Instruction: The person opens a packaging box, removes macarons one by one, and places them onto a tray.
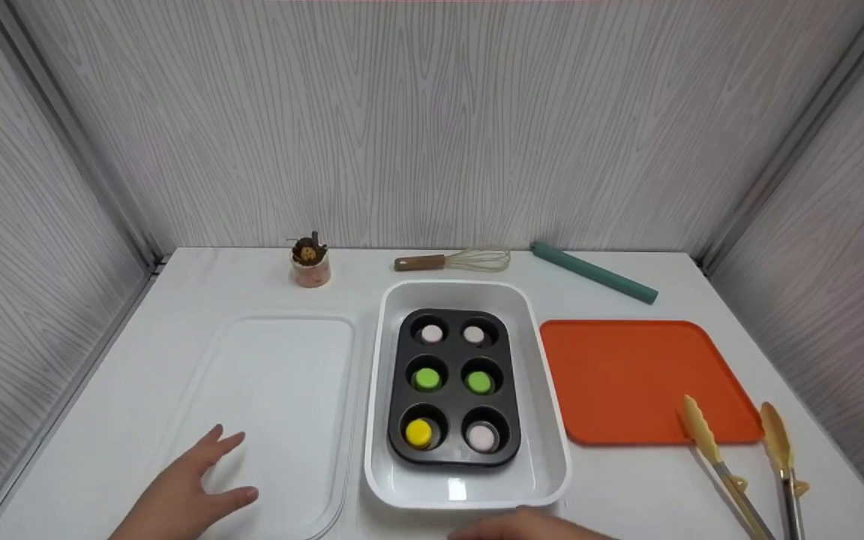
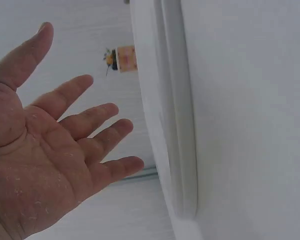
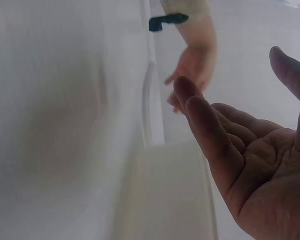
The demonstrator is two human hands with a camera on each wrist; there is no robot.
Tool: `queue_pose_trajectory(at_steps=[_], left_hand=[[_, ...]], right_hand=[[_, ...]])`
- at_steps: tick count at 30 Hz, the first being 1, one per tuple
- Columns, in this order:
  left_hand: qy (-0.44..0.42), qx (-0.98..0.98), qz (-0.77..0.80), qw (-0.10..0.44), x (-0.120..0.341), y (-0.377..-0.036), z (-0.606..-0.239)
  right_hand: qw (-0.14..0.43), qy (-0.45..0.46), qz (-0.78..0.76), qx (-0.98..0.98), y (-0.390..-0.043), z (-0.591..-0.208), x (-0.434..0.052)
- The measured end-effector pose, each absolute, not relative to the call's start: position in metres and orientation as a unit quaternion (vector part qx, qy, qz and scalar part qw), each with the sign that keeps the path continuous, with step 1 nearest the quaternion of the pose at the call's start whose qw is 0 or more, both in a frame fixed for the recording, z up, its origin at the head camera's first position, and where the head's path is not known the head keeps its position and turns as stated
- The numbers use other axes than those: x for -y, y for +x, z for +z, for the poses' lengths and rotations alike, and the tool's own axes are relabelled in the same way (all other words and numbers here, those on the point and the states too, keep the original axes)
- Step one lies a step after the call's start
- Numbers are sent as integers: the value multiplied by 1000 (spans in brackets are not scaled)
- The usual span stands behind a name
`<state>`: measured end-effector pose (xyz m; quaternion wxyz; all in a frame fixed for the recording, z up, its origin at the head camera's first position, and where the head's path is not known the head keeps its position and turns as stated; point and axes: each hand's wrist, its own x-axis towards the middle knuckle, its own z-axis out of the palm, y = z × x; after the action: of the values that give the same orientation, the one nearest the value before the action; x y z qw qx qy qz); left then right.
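Note:
A black six-cup muffin pan [image 1: 453, 387] lies inside a white rectangular dish [image 1: 544, 420]. Its cups hold small round pieces: pale pink ones at the back and front right, two green ones in the middle, a yellow one [image 1: 418, 433] at the front left. My left hand [image 1: 188, 491] hovers with spread fingers over the front of a flat white lid [image 1: 274, 390] left of the dish; in the left wrist view the left hand [image 2: 55, 145] shows an empty palm beside the lid's rim [image 2: 177, 150]. My right hand [image 1: 526, 525] is at the dish's front edge, open and empty, as the right hand [image 3: 250, 150] shows in its wrist view.
An orange tray [image 1: 627, 375] lies right of the dish, with yellow-tipped tongs [image 1: 739, 465] at its front right corner. Along the back stand a small cupcake figure [image 1: 310, 262], a whisk [image 1: 454, 261] and a teal roller [image 1: 593, 272]. Panelled walls close in three sides.

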<state>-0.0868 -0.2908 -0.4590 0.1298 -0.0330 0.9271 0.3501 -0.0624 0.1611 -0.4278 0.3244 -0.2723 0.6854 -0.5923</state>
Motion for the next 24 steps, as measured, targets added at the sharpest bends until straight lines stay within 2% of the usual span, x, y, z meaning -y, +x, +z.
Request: queue_pose_trajectory(at_steps=[2, 4, 10, 13, 19, 21, 24], left_hand=[[-20, -931, 335, 145, 280, -92, -464], [-12, -936, 314, 158, 273, -96, -469], [-12, -948, 265, 178, 265, -111, -473], [-14, -948, 262, 180, 262, -120, -471], [-15, -955, 247, 163, 258, -133, -468], [-14, -958, 239, 159, 257, -135, -468], [-11, -960, 229, 159, 254, -139, -468]], right_hand=[[413, -222, -552, -690, -85, -409, -189], [419, -171, -559, -695, -96, -401, -214], [244, -160, -570, -768, -101, -395, -285], [163, -110, -539, -819, -97, -401, -310], [-50, 38, -305, -950, -95, -427, -349], [-92, 73, -238, -964, -97, -437, -368], [-107, 127, -195, -967, -100, -449, -395]])
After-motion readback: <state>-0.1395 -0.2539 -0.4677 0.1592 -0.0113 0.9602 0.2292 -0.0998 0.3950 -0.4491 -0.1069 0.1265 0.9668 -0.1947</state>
